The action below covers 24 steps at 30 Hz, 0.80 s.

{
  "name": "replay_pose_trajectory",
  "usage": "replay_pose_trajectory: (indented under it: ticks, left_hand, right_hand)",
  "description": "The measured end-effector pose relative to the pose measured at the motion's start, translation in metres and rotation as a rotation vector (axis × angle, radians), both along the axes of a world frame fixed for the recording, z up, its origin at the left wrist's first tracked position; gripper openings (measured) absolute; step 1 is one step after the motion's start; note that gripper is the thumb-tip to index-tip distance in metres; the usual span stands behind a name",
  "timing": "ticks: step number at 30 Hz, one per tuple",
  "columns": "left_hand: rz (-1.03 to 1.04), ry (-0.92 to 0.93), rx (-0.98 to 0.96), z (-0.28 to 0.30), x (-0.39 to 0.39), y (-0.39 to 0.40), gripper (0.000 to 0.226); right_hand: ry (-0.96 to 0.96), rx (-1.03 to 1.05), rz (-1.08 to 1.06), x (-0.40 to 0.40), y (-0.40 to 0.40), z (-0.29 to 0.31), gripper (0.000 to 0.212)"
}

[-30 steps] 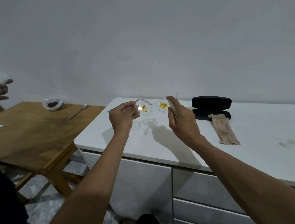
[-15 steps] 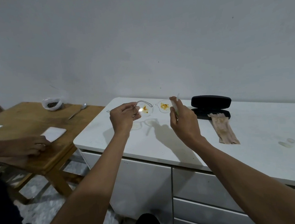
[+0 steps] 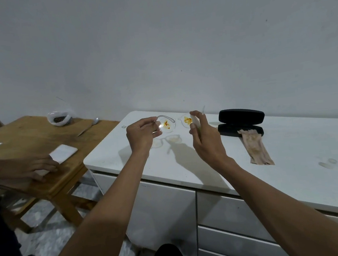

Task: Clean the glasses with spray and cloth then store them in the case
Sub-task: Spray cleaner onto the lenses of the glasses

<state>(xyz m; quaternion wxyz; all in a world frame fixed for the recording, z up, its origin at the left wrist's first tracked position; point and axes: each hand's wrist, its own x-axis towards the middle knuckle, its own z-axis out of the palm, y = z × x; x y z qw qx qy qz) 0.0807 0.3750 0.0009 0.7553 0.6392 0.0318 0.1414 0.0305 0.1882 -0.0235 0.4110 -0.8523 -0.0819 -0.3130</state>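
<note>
My left hand [image 3: 141, 137] pinches the left temple of clear-framed glasses [image 3: 173, 124], held in the air above the white cabinet top [image 3: 289, 158]. Both lenses carry orange-yellow smears. My right hand [image 3: 205, 139] grips a small pale spray bottle [image 3: 196, 123] close against the right lens; most of the bottle is hidden by my fingers. An open black glasses case [image 3: 240, 116] lies on the cabinet to the right. A beige cloth [image 3: 256, 147] trails from the case's front edge toward me.
A wooden table [image 3: 32, 139] stands to the left, with a plastic bag [image 3: 59, 118], a spoon [image 3: 91, 124] and a white pad [image 3: 64, 152] under another person's hand [image 3: 34, 167]. Drawers [image 3: 222, 211] front the cabinet. Faint ring marks [image 3: 328, 163] sit at its right.
My hands and the glasses have stayed almost still. The other person's hand came down from the upper left and put a white pad on the wooden table.
</note>
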Motion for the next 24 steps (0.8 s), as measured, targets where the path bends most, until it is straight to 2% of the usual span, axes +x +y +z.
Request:
replay_pose_trajectory:
  ticks: [4,16,24]
  left_hand:
    - [-0.001,0.005,-0.007,0.001,0.001,0.001,0.016]
    - [-0.019,0.004,-0.02,0.007,-0.006,-0.001,0.017]
    - [-0.022,0.007,-0.028,0.01,-0.007,-0.001,0.014]
  right_hand:
    - [-0.013,0.019,0.026,-0.003,0.006,0.004,0.03]
    - [-0.023,-0.081,0.058,0.004,0.027,0.01,0.039]
    - [-0.128,-0.114,0.021,0.009,0.04,0.007,0.045]
